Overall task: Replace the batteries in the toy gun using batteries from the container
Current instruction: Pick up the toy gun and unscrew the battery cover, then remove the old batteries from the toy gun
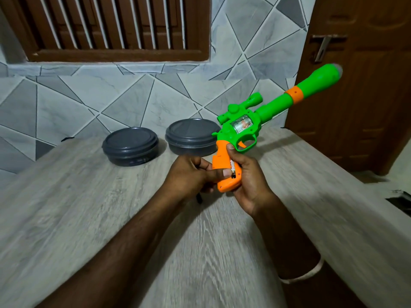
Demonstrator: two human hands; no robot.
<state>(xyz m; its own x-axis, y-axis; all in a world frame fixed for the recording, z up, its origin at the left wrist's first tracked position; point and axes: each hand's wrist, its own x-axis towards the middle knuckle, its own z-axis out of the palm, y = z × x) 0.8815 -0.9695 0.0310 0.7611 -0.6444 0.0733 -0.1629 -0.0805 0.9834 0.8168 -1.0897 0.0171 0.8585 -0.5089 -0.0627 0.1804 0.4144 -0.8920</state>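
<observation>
A green toy gun [273, 105] with an orange grip [222, 156] is held up over the table, barrel pointing up and to the right. My right hand [249, 181] grips the orange grip from the right, its fingertip near the trigger guard. A battery [233, 167] lies in the open slot of the grip. My left hand [186, 176] pinches the grip from the left, thumb tip pressing on the battery's lower end. Two dark grey round containers [130, 145] [189, 136] with lids on stand at the back of the table.
A short black object [199, 199] pokes out beneath my left hand; I cannot tell whether it is held or lying on the wood-grain table [89, 207]. A tiled wall runs behind the table. A brown door [367, 85] stands at the right, past the table's edge.
</observation>
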